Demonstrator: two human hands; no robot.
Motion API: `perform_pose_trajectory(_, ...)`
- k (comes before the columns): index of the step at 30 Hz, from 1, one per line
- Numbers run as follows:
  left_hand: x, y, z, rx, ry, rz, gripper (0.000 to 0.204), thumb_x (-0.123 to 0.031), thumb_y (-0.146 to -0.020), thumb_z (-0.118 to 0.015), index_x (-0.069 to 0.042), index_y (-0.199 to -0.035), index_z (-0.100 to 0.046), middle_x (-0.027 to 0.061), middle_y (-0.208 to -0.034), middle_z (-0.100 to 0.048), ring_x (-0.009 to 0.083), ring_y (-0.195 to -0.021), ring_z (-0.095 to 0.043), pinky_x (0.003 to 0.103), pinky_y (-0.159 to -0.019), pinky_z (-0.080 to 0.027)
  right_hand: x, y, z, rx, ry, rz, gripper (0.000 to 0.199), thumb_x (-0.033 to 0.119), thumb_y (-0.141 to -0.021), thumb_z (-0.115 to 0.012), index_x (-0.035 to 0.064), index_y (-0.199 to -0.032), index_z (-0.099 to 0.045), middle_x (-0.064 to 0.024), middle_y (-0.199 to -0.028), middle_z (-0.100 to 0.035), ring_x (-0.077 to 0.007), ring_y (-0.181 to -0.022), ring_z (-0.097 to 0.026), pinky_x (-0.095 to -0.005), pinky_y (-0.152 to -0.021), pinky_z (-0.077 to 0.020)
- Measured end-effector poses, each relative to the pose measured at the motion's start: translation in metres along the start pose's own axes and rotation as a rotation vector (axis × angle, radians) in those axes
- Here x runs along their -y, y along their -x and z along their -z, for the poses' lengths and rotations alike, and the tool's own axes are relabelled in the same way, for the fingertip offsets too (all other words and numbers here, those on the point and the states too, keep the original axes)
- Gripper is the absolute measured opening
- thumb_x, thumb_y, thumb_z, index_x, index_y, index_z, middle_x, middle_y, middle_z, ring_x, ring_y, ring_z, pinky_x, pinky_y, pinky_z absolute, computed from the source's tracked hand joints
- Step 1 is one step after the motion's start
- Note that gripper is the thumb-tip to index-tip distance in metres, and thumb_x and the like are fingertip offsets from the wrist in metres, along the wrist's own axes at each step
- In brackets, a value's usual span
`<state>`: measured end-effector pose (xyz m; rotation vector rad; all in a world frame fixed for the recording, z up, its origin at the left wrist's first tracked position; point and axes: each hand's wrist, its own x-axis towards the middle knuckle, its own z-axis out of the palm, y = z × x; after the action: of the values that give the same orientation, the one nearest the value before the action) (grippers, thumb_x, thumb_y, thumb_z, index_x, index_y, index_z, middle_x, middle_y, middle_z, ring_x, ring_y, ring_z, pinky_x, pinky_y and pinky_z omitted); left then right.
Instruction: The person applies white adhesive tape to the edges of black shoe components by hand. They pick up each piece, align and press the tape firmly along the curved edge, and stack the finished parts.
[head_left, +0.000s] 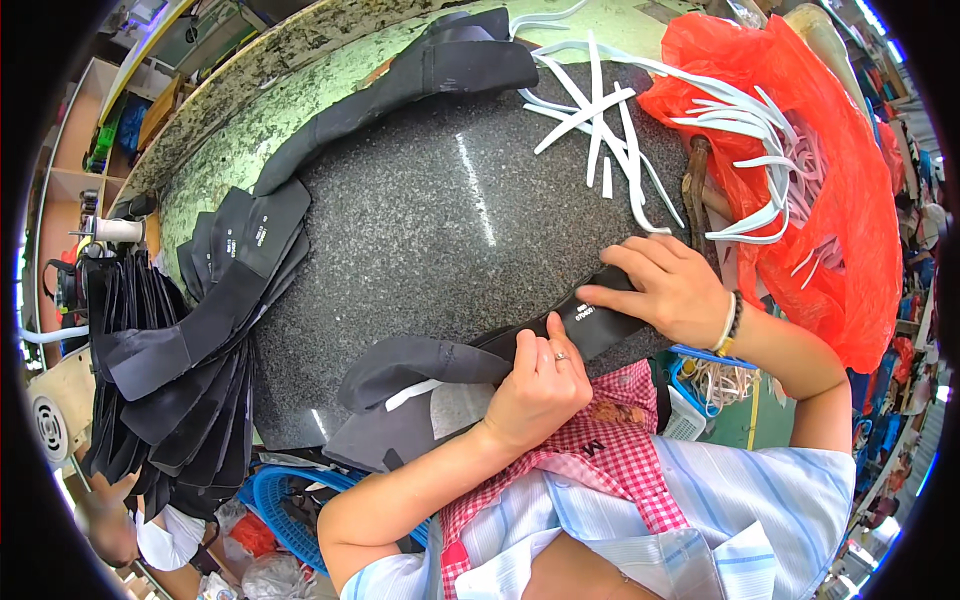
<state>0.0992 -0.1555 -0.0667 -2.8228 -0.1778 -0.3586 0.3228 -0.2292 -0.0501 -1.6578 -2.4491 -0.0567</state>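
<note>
A long black flexible piece (605, 325) with small white print lies along the near edge of a dark speckled slab. My left hand (545, 385), a ring on one finger, is closed on its middle with the thumb and fingers pressed together. My right hand (675, 290) grips its right end, the fingers bent over the upper edge. Left of my left hand, the piece's other end folds over (420, 370), showing a grey patch and a white strip (412, 394) inside. Several loose white strips (600, 120) lie just beyond my right hand.
The dark slab (420, 220) fills the middle. Stacked black pieces (220, 290) hang over its left edge, and another long black piece (400, 90) lies across the back. At right is a red plastic bag (840, 220) with white strips. A blue basket (290, 510) stands below left.
</note>
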Motion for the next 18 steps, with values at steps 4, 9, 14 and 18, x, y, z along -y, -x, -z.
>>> perform_pose_trajectory(4, 0.004, 0.0, 0.01, 0.064, 0.035, 0.029, 0.021, -0.015, -0.081, -0.064, 0.001, -0.091, -0.073, 0.0052, -0.07, -0.055, 0.0174, -0.07, -0.054, 0.035, -0.082, -0.046, 0.032, -0.022, -0.006, 0.054, -0.876, -0.163, 0.061, 0.021, -0.073, -0.078, 0.0167, -0.132, -0.063, -0.0119, -0.116, -0.054, -0.0271, -0.102, -0.056, -0.0367, -0.088, -0.0486)
perform_pose_trajectory(9, 0.03, 0.065, 0.048, -0.049, -0.019, 0.119, 0.04, -0.035, -0.08, -0.068, -0.01, -0.111, -0.07, 0.0067, -0.116, -0.063, 0.0209, -0.109, -0.059, 0.044, -0.099, -0.042, 0.044, -0.022, -0.017, 0.109, -0.555, -0.105, 0.062, 0.019, -0.072, -0.076, 0.0188, -0.133, -0.063, -0.0083, -0.1, -0.049, -0.0256, -0.088, -0.05, -0.0368, -0.083, -0.0463)
perform_pose_trajectory(14, 0.063, 0.104, 0.033, 0.185, 0.151, 0.13, 0.041, -0.017, -0.08, -0.06, 0.002, -0.115, -0.066, 0.0135, -0.119, -0.064, 0.028, -0.109, -0.061, 0.043, -0.097, -0.046, 0.055, -0.039, -0.015, 0.105, -0.649, -0.093, 0.048, 0.015, -0.078, -0.073, 0.0091, -0.125, -0.064, -0.0122, -0.107, -0.052, -0.0279, -0.096, -0.053, -0.0381, -0.085, -0.0477)
perform_pose_trajectory(18, 0.054, 0.1, 0.028, 0.168, 0.177, 0.186, 0.044, -0.017, -0.079, -0.055, 0.003, -0.116, -0.065, 0.0167, -0.119, -0.063, 0.0299, -0.114, -0.059, 0.041, -0.098, -0.046, 0.086, -0.067, -0.016, 0.074, -0.817, -0.214, 0.045, 0.01, -0.079, -0.071, -0.0021, -0.121, -0.06, -0.0151, -0.105, -0.055, -0.0321, -0.096, -0.057, -0.0396, -0.086, -0.0501)
